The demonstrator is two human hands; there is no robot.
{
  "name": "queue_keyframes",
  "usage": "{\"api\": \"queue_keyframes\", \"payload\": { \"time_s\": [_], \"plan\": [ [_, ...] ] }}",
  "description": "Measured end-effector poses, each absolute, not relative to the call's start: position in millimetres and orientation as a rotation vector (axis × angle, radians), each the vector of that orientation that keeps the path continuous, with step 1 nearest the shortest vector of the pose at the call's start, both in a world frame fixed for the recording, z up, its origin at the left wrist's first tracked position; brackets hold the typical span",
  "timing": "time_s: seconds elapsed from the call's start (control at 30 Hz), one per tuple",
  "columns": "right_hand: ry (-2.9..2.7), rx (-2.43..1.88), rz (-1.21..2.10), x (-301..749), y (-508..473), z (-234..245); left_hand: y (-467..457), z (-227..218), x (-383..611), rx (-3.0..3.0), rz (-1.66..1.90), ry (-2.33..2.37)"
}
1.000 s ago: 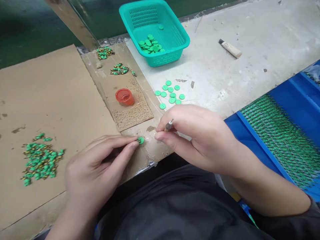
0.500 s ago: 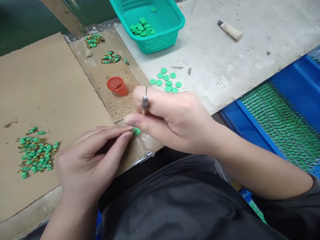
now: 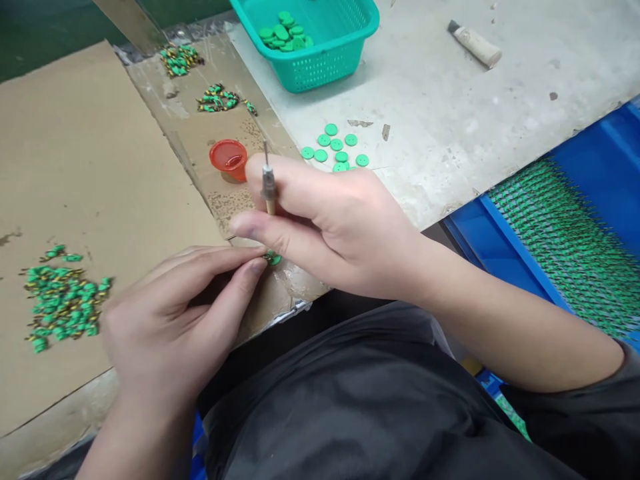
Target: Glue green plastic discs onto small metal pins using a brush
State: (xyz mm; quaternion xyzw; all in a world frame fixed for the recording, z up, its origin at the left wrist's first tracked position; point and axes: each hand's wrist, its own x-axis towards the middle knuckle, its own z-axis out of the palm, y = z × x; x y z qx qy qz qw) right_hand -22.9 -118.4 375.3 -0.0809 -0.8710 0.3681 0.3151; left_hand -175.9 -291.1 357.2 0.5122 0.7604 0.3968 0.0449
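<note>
Ahead of you, a teal perforated plastic basket [image 3: 320, 60] holds a small heap of round green plastic discs [image 3: 283, 38] against its near wall. A small red plastic cup [image 3: 229, 159] stands on the cardboard strip; what is in it cannot be made out. To your right, a blue plastic tray [image 3: 505, 250] is packed with rows of green pieces set on thin pins [image 3: 565, 240].

Your left hand [image 3: 170, 327] is narrowed to a pinch, thumb and forefinger closed on a small green disc with dark yellow bits on it [image 3: 273, 258], held just above the near edge of the cardboard sheet [image 3: 100, 180]. Your right hand [image 3: 330, 230] is curled around a thin metal-tipped pick with a pale wooden handle [image 3: 268, 181], its point standing upright; the forefinger of that hand stretches out just above the pinched disc.

A loose cluster of green discs [image 3: 335, 147] lies on the grey bench [image 3: 450, 120] just beyond your right hand, which hides part of it. A pile of green and yellow finished pieces [image 3: 60, 300] sits on the cardboard to your left, and two smaller piles [image 3: 215, 100] lie further up. A pale tube [image 3: 475, 43] rests well off on the bench.
</note>
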Motion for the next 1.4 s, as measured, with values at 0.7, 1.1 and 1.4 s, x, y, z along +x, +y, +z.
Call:
{"api": "queue_keyframes", "payload": {
  "time_s": [0.7, 1.1, 1.4],
  "plan": [
    [-2.337, -0.308, 0.927, -18.3, -130.0, 380.0, -292.6, 347.3, -185.2, 1.628, 1.253, 2.313],
    [-2.351, -0.329, 0.927, -15.3, -139.6, 376.6, -290.6, 347.0, -190.9, 1.75, 1.23, 2.254],
    [-2.36, -0.251, 0.964, -16.7, -144.0, 374.7, -289.4, 348.9, -190.4, 1.754, 1.261, 2.2]
  ]
}}
